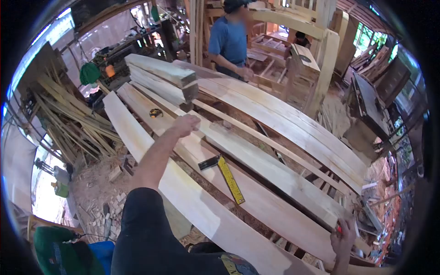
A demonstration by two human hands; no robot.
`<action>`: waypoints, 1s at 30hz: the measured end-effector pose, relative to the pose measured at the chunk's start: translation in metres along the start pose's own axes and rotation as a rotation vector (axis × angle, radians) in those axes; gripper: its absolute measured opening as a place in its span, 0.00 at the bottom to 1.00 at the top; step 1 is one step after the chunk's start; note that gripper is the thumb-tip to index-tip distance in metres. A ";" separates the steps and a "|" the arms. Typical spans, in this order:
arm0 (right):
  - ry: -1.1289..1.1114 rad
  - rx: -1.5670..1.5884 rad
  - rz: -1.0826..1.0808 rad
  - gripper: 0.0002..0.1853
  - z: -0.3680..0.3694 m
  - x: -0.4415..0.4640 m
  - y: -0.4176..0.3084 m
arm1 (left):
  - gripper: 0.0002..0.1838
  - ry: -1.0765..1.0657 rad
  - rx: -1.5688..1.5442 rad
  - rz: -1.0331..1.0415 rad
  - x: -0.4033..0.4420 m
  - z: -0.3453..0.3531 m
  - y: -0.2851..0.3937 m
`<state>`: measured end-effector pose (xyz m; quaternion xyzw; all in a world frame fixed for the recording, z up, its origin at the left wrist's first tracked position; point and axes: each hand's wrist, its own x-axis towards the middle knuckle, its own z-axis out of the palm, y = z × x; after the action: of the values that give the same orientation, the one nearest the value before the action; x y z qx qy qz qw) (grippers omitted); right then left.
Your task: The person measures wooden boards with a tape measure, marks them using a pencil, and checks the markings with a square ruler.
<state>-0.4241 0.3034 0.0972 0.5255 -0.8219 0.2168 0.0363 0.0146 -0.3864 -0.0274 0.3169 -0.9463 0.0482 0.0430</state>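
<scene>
A long pale wooden beam (pixel 270 158) lies lengthwise between my two hands. My left hand (pixel 186 125) is closed at its far left part, with the fingers curled down against the wood. Near the beam's right end, my right hand (pixel 343 236) is closed with a small red object (pixel 339 229) at its fingers; its kind cannot be made out. A try square (pixel 231 180) with a yellow blade and black stock lies on the broad plank beside the beam. Farther up that plank sits a round black-and-yellow tape measure (pixel 156 112).
Thick squared timbers (pixel 160 80) are stacked at the far end. Wide boards (pixel 284 117) lie on the far side, another plank (pixel 197 206) nearest me. A person in a blue shirt (pixel 229 41) stands beyond. Wood scraps (pixel 103 213) cover the floor at left.
</scene>
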 end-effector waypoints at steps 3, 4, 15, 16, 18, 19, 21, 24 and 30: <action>0.082 -0.151 -0.061 0.20 0.015 0.023 -0.007 | 0.29 -0.082 0.001 -0.145 0.011 -0.007 0.019; 0.042 -0.120 -0.040 0.20 0.021 0.033 -0.004 | 0.30 -0.070 0.015 -0.200 0.009 -0.009 0.028; 0.007 -0.066 0.083 0.21 0.096 0.074 0.046 | 0.22 0.024 -0.354 -0.330 -0.049 0.006 0.070; -0.006 -0.075 0.074 0.21 0.096 0.079 0.045 | 0.22 0.009 -0.378 -0.311 -0.057 0.008 0.076; -0.043 -0.099 0.060 0.21 0.094 0.082 0.045 | 0.21 -0.030 -0.436 -0.276 -0.075 0.017 0.092; -0.057 -0.089 0.088 0.21 0.092 0.082 0.044 | 0.21 -0.081 -0.478 -0.300 -0.082 0.012 0.107; -0.081 -0.070 0.138 0.22 0.090 0.083 0.035 | 0.21 -0.180 -0.560 -0.349 -0.090 0.003 0.134; 0.075 -0.108 0.042 0.21 0.084 0.073 0.020 | 0.23 -0.120 -0.464 -0.268 -0.093 0.019 0.156; 0.223 0.279 0.318 0.18 0.072 0.022 0.000 | 0.26 -0.143 -0.463 -0.245 -0.073 0.030 0.173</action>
<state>-0.4220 0.2566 0.0385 0.3623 -0.8473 0.3880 0.0194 -0.0338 -0.2090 -0.0758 0.4135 -0.8872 -0.1976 0.0527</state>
